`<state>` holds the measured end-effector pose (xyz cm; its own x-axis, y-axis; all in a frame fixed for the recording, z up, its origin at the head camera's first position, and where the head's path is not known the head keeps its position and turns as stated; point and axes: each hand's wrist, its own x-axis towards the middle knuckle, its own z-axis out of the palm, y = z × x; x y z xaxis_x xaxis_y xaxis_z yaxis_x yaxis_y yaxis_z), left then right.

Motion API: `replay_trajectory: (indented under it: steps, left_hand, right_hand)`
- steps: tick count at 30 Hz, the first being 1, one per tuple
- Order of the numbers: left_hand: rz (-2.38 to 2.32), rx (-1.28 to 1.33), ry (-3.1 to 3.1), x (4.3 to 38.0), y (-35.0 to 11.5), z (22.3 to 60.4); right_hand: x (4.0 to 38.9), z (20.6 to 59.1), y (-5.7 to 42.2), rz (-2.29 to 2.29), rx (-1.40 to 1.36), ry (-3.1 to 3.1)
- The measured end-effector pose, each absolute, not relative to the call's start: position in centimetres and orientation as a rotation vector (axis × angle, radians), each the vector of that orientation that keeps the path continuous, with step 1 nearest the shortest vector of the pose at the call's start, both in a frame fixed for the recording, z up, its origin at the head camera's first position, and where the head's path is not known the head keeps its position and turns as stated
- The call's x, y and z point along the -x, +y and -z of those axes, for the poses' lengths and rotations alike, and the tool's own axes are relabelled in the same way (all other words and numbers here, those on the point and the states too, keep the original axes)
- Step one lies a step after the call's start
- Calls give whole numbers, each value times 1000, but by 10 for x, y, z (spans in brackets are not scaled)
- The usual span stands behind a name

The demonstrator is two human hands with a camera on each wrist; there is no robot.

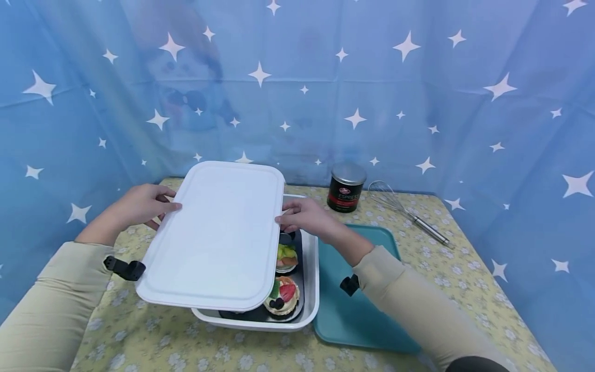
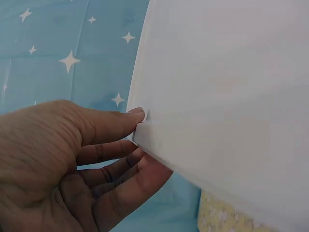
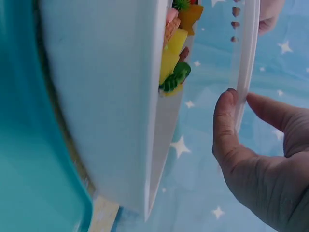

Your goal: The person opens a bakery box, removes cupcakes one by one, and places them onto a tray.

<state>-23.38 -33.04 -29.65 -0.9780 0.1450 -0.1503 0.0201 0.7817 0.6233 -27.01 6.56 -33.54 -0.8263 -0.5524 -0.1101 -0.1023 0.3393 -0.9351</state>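
Note:
A white rectangular lid (image 1: pixel 216 232) is held tilted over a white container (image 1: pixel 312 289), covering most of it in the head view. My left hand (image 1: pixel 145 204) pinches the lid's left edge between thumb and fingers. On the opposite edge, my right hand (image 1: pixel 307 214) pinches it too; the right wrist view shows thumb and finger on the lid's rim (image 3: pixel 248 58). Fruit-topped tarts, one with strawberry and dark berries (image 1: pixel 284 297) and another with green and orange fruit (image 1: pixel 286 258), stand on a dark tray (image 1: pixel 260 314) inside the container. The lid hides the container's left part.
A teal tray (image 1: pixel 358 315) lies to the container's right, under my right forearm. Behind it stand a dark espresso tin (image 1: pixel 346 188) with a silver lid and a wire whisk (image 1: pixel 409 214). A flowered cloth (image 1: pixel 167 346) covers the table; a blue starred curtain (image 1: pixel 297 62) hangs around it.

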Motion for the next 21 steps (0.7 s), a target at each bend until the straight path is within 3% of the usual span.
replay_trajectory:
  steps: [21]
  left_hand:
    - [-831,-35,2827,221,-393,299]
  right_hand:
    - [271,338,1,1435,646,2057]
